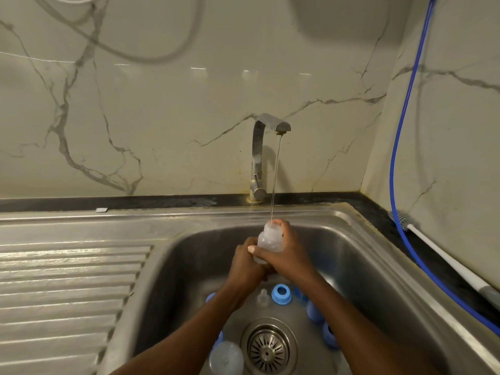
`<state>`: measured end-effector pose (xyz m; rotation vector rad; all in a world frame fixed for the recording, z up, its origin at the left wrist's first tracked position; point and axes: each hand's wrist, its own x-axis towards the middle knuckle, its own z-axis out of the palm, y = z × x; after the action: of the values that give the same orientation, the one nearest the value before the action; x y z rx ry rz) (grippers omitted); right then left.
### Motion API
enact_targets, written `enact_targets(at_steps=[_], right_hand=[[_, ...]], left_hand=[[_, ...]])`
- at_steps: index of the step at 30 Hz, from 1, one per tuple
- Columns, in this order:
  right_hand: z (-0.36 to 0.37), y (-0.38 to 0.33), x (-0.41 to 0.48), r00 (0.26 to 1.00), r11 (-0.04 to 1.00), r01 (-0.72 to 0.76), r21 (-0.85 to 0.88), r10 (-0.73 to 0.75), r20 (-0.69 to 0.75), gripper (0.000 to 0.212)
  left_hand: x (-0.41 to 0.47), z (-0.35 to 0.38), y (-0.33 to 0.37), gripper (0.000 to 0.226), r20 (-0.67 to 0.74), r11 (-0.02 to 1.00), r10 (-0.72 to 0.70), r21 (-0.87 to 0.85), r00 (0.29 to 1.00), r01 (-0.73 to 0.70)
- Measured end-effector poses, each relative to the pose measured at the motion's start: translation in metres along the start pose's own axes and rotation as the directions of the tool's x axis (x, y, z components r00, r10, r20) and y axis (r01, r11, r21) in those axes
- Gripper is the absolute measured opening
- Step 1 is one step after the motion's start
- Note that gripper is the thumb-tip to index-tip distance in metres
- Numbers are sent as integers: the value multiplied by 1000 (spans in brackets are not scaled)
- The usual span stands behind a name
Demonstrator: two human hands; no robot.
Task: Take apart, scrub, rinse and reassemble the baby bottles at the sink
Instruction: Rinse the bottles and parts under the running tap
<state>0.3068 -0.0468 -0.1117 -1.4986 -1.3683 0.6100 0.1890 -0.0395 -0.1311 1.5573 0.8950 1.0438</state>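
Clear plastic bottle (270,240) over the steel sink (189,212), mouth under the tap's (259,158) thin stream. Your left hand (244,262) curls its fingers round the base, your right hand (289,255) round the body. Keep the mouth centred, swirl, then tip out. Blue collars (281,293) lie in the basin. A brush (446,255) rests on the dark counter (378,220), which is walled in veined marble.

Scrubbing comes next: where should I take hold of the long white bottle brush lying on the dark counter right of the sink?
Grip the long white bottle brush at mid-handle, from above: it lies flat, wall close on its right, blue hose along its left, bristles at the far end.
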Motion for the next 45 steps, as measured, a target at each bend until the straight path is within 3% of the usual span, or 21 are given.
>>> enact_targets(at_steps=[2, 6, 9, 12, 15, 17, 19, 21, 24, 27, 29, 32, 40, 42, 45], right_hand=[[-4, -1, 1, 999, 999, -20, -44, 18, -39, 64], [-18, 1, 5, 995, 953, -97, 287, 82, 64, 59], [-7, -2, 2, 990, 984, -45, 170, 22, 136, 56], [2, -3, 0, 1000, 999, -17, 50, 18, -20, 65], [-18, -2, 3, 999, 981, -49, 186, 45, 22, 62], [-25, 1, 2, 994, 971, -72, 229, 51, 98, 59], [-16, 0, -1, 983, 984, -70, 161, 41, 177, 63], [-1, -4, -3, 992, 997, -33, 68, 24, 128, 71], [-2, -3, 1, 998, 999, 29, 38, -27, -59, 68], [-9, 0, -2, 1000, 999, 21, 26, -21, -14, 61], [-6, 0, 0, 1000, 1000, -5, 28, 6, -13, 60], [-2, -6, -4, 992, 1000, -21, 14, 19, 124, 69], [-6, -2, -3, 997, 994, -74, 75, 72, 35, 68], [-5, 0, -5, 995, 996, -77, 53, 74, 61, 73], [-7, -2, -3, 997, 996, -71, 47, 72, -9, 75]], left_hand=[[-1, 0, 1, 50, 102, 998, -56, -26, 993, 58], [-1, -6, 0, 61, 191, 974, -141, -150, 971, 171], [-2, -3, 2, 62, 87, 989, -85, -110, 993, 94], [-1, 0, 2, 55, 170, 993, -48, -98, 984, 66], [1, -5, 3, 52, 258, 943, -120, -273, 959, 192], [1, -9, 1, 52, 196, 942, -136, -279, 971, 188], [0, -9, -2, 53, 84, 983, -111, -135, 990, 121], [0, -7, -2, 49, 43, 994, -72, -76, 996, 75], [3, -8, -1, 51, 95, 992, -74, -99, 993, 84], [3, -9, -2, 51, 164, 980, -110, -149, 980, 135], [4, -11, -3, 51, 100, 983, -87, -152, 991, 102], [1, -13, -2, 43, 21, 987, -71, -145, 997, 73], [0, -8, 1, 42, -6, 993, -24, -114, 1000, 23], [-1, -8, 1, 43, 21, 995, -36, -94, 999, 38], [1, -7, 2, 48, 46, 994, -20, -104, 999, 25]])
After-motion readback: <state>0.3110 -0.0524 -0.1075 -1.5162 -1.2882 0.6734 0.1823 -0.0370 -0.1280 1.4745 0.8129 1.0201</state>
